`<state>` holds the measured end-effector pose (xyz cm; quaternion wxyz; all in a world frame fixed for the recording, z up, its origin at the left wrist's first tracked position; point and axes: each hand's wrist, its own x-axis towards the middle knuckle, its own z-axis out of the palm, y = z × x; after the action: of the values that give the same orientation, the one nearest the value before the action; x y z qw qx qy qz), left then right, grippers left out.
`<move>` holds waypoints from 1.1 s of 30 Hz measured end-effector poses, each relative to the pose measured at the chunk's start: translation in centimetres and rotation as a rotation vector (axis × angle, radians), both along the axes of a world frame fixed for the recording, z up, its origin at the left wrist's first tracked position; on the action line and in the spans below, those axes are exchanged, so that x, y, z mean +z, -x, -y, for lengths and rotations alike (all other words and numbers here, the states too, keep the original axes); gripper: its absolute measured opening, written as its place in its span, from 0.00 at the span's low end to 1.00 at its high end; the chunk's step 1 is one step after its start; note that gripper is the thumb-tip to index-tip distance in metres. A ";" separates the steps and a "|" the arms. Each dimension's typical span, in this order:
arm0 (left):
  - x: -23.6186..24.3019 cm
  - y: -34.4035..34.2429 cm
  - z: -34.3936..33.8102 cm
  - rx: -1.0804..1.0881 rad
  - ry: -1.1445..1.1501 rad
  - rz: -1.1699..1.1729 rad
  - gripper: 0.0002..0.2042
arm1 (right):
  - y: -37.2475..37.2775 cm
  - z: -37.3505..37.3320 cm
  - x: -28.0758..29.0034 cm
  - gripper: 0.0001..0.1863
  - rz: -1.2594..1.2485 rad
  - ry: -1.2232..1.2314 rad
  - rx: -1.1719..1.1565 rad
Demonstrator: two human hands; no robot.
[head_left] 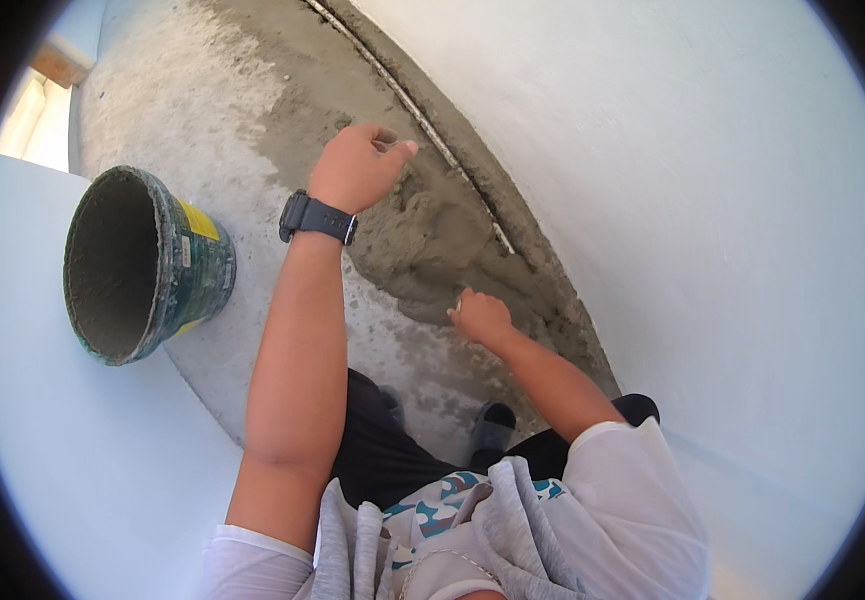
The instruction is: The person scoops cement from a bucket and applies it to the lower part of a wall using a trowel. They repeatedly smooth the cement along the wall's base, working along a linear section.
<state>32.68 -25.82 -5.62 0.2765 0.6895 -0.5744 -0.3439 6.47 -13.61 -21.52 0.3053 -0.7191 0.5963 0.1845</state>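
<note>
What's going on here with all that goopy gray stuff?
A person leans over wet mortar spread on the floor beside a white wall. Their left hand, with a black watch, is half-curled above it. Their right hand is curled low near it; I can't tell whether it grips anything. A thin rod lies along the mortar, and a smeared green bucket stands to the left.

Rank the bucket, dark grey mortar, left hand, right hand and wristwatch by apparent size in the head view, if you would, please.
1. Dark grey mortar
2. Bucket
3. Left hand
4. Wristwatch and right hand, unranked: they look about alike, and the wristwatch may be nearer the camera.
</note>
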 end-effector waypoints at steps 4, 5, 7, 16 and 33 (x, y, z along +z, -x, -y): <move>0.0 -0.3 -0.4 -0.006 -0.006 0.044 0.27 | 1.2 1.6 0.2 0.29 -0.008 0.014 -0.010; 0.0 -0.3 -0.4 0.001 0.020 0.040 0.26 | 1.4 1.8 0.6 0.28 -0.035 0.009 -0.101; 0.1 -0.3 -0.3 0.008 0.032 0.034 0.26 | 1.2 1.7 1.3 0.26 -0.060 0.051 -0.281; 0.2 0.9 0.6 -0.020 0.011 0.025 0.26 | 6.1 -1.7 -0.4 0.25 0.003 0.013 -0.244; -0.2 -0.7 0.6 0.035 0.027 0.054 0.27 | -5.4 3.9 -6.4 0.13 0.853 -0.400 -1.003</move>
<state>33.42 -26.38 -5.85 0.2763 0.7044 -0.5742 -0.3125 11.83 -17.49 -27.87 0.6888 -0.2957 0.6392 -0.1717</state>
